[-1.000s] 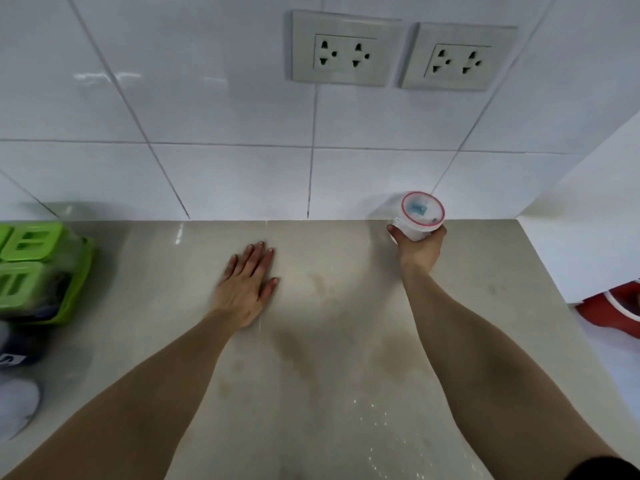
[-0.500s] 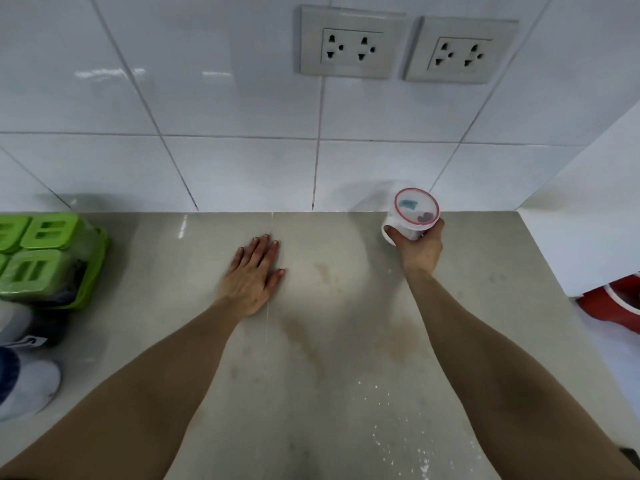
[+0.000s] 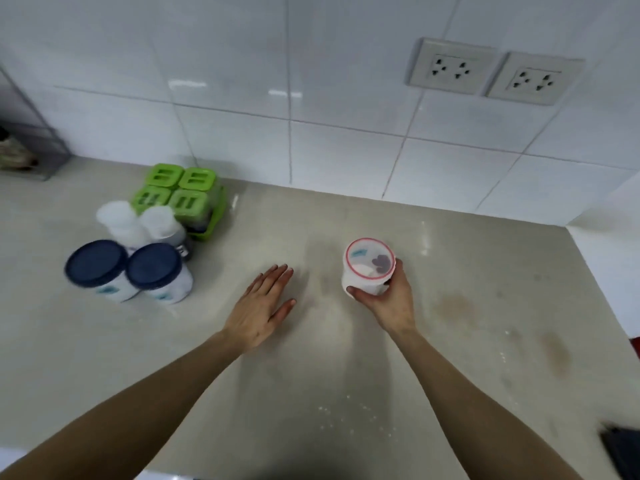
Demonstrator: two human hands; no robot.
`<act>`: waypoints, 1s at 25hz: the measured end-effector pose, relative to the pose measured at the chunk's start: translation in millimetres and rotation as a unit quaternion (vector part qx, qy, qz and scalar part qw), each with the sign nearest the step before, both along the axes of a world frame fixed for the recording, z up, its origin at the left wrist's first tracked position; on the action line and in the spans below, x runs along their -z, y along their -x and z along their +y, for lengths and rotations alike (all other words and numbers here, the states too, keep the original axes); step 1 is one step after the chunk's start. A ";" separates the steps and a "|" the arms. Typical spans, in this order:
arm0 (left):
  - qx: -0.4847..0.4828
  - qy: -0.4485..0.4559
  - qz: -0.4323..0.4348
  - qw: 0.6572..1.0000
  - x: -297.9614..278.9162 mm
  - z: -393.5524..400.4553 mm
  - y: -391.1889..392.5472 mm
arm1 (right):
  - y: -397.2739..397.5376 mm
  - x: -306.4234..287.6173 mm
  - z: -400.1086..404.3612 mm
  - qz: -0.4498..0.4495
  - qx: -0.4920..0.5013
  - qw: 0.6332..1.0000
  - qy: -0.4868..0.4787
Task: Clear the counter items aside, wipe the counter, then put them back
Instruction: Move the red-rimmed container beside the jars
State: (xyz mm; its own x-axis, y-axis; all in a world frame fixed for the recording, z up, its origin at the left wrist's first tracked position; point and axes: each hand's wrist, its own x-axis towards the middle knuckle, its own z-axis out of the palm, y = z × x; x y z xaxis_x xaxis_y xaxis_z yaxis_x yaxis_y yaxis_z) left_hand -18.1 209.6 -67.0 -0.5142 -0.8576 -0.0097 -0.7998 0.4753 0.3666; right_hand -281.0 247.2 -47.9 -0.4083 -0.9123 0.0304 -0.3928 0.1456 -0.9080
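Our right hand grips the tub, left hand flat; we should set it upright beside the jars.

Upright white red-rimmed container in right hand over counter

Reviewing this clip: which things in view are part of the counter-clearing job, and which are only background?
Part of the job:
right hand gripping the red-rimmed container
left hand flat on the counter
two blue-lidded jars
two white bottles
green-lidded box set

Background:
wall sockets
wire rack
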 end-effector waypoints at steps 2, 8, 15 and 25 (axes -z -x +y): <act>-0.013 -0.009 -0.006 1.000 6.4 29.8 -49.4 | -41.7 5.6 13.9 -0.001 -0.047 0.999 -0.012; -0.094 -0.010 -0.039 0.995 14.4 77.9 -196.5 | -180.4 15.8 31.7 0.001 -0.157 0.987 -0.033; -0.166 0.002 -0.094 0.982 25.8 62.2 -309.1 | -316.4 19.1 31.6 0.011 -0.213 0.976 -0.038; -0.161 0.010 -0.107 0.981 44.0 49.7 -335.5 | -397.0 34.9 15.6 0.039 -0.141 0.988 -0.045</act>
State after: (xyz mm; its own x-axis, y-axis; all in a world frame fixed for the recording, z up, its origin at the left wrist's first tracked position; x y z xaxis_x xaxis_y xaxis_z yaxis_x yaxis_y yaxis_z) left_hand 317.3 259.3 -111.0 -0.2049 -0.9763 -0.0701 -0.9674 0.1911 0.1665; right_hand 115.9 262.8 -82.8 -0.1374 -0.9899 -0.0356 -0.4970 0.1000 -0.8620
